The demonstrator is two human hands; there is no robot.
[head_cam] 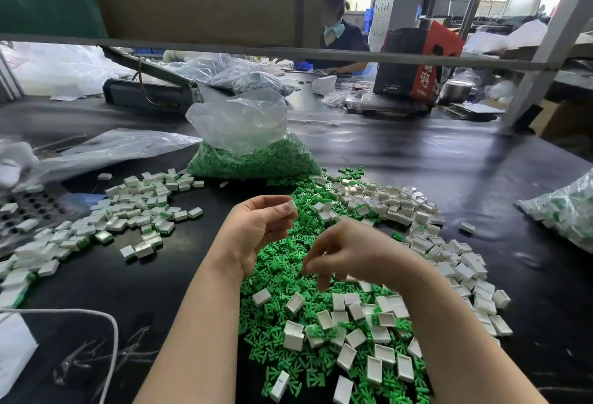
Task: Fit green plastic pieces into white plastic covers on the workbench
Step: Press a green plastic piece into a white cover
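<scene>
Both forearms come into view bare, with no sleeve or cuff anywhere along them up to the lower edge of the picture. The left hand (256,227) wears no glove. The right hand (349,252) is ungloved too (it is blurred, so fine detail cannot be told).
</scene>
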